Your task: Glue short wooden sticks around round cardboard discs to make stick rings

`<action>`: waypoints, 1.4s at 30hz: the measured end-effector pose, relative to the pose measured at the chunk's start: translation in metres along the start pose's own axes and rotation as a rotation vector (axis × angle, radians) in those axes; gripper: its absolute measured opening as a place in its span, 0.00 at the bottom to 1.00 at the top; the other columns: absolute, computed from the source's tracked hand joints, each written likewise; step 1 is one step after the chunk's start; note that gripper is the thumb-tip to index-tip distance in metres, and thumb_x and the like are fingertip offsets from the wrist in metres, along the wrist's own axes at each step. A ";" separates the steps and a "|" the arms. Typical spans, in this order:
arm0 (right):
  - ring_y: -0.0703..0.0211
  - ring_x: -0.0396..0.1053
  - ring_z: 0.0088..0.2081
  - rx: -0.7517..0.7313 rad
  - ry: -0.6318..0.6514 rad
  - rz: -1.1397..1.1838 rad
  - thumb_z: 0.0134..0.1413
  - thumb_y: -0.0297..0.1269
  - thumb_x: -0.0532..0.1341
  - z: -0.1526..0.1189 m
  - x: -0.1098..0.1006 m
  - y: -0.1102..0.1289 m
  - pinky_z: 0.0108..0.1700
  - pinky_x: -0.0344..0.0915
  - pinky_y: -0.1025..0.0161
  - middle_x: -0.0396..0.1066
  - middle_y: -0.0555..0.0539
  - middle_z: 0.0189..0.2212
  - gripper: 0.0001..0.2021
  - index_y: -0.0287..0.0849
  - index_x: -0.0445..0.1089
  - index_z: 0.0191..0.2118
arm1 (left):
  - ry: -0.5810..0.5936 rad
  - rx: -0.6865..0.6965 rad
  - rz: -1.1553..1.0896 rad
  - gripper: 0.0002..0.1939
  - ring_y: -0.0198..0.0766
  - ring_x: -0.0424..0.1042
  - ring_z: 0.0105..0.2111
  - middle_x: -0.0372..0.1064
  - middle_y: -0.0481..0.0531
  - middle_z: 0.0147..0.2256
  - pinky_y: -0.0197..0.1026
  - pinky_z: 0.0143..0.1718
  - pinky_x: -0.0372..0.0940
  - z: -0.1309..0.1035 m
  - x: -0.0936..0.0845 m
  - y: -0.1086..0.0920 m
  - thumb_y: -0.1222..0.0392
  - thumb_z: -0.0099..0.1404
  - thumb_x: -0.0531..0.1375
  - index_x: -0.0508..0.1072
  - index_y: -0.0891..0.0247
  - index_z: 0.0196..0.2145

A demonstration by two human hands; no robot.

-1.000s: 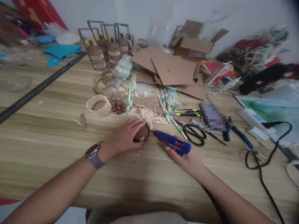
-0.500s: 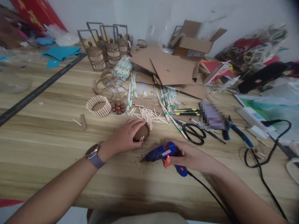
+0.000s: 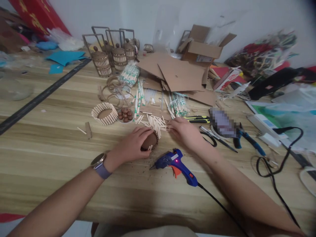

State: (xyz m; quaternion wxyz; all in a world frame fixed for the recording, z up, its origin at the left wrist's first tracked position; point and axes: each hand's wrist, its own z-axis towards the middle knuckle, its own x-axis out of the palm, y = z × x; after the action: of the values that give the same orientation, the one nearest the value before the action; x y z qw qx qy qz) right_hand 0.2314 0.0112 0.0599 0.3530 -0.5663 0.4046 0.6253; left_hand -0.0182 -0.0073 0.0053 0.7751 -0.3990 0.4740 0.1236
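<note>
My left hand (image 3: 134, 142) grips a small round brown cardboard base (image 3: 149, 142), with fingers over its far edge and thumb at the near side. A short pale stick stands at the base's near rim. At the right edge of a loose pile of short wooden sticks (image 3: 155, 124), my right hand (image 3: 181, 131) has its fingers together on a stick; the fingertips partly hide it. Below the hands, a blue hot glue gun (image 3: 177, 161) with an orange trigger and a lit red light lies on the table, its nozzle pointing left.
A ring of upright sticks (image 3: 104, 114) stands left of a dish of brown beads (image 3: 125, 115). Scissors (image 3: 209, 140), a yellow-black cutter (image 3: 197, 119) and pliers (image 3: 251, 141) lie at right. Lidded stick baskets (image 3: 101, 62), cardboard sheets (image 3: 180, 72) and an open box (image 3: 202, 49) are behind.
My right hand has let go of the glue gun, leaving it on the table, and moved up and left to the stick pile. My left hand stays on the round base.
</note>
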 end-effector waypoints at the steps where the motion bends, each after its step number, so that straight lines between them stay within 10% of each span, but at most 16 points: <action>1: 0.47 0.70 0.47 -0.031 0.013 -0.016 0.66 0.29 0.58 0.007 0.002 0.001 0.47 0.63 0.58 0.75 0.37 0.44 0.10 0.38 0.76 0.46 | -0.003 0.002 0.003 0.37 0.56 0.60 0.64 0.62 0.64 0.64 0.61 0.65 0.59 0.000 0.000 0.000 0.60 0.58 0.64 0.61 0.65 0.65; 16: 0.54 0.70 0.37 -0.128 -0.133 0.314 0.63 0.29 0.58 0.005 -0.002 -0.001 0.41 0.64 0.61 0.72 0.44 0.34 0.08 0.40 0.75 0.37 | 0.004 -0.002 -0.006 0.39 0.55 0.61 0.63 0.62 0.61 0.63 0.61 0.65 0.59 -0.001 0.001 0.002 0.61 0.57 0.65 0.60 0.61 0.65; 23: 0.64 0.65 0.27 -0.145 0.145 0.661 0.56 0.29 0.61 -0.011 -0.014 0.032 0.31 0.60 0.68 0.69 0.54 0.25 0.02 0.42 0.70 0.35 | -0.003 -0.016 -0.027 0.38 0.56 0.61 0.64 0.62 0.63 0.63 0.61 0.66 0.58 0.000 0.000 0.000 0.61 0.57 0.65 0.61 0.63 0.64; 42: 0.61 0.67 0.32 -0.255 0.139 0.586 0.55 0.22 0.66 -0.009 0.008 0.041 0.34 0.58 0.68 0.71 0.51 0.29 0.07 0.40 0.72 0.32 | 0.003 0.001 -0.013 0.39 0.56 0.61 0.64 0.62 0.63 0.64 0.61 0.65 0.59 0.001 0.001 0.003 0.62 0.55 0.67 0.61 0.63 0.63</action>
State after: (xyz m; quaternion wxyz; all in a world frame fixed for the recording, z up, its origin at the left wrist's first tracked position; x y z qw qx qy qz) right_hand 0.1975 -0.0147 0.0559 0.0555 -0.5068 0.4920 0.7057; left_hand -0.0184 -0.0051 0.0032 0.7753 -0.4017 0.4729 0.1177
